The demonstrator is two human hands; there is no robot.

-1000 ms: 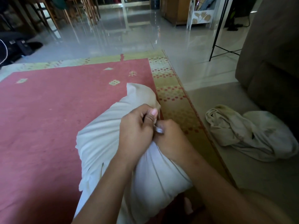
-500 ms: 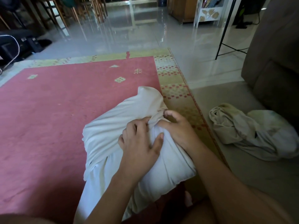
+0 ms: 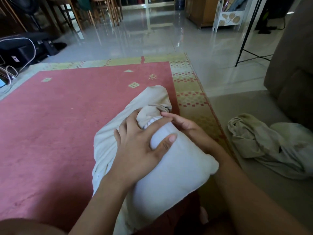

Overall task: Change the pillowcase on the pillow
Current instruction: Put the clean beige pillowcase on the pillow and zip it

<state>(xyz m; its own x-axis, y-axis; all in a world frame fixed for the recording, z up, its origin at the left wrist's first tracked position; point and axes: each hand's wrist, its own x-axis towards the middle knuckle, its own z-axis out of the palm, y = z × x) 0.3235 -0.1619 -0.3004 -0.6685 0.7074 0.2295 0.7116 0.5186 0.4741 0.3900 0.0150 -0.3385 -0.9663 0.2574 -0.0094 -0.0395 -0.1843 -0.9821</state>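
A white pillow lies in front of me on the red rug, with a cream pillowcase over its far and left side. The case's loose end is bunched into a twisted knob at the far end. My left hand rests flat on top of the pillow, thumb spread out, fingertips pressing into the folds below the knob. My right hand lies against the pillow's right side, its straight fingers touching the cloth beside the knob. A second, crumpled pale cloth lies on the floor to the right.
The red rug has a yellow patterned border and stretches left and ahead. A brown sofa stands at the right. A black bag with cables sits far left, chair legs and a black metal stand further back on glossy tiles.
Both hands have let go of the pinched cloth end and opened. They now lie flat on the pillow, which has sunk lower onto the rug.
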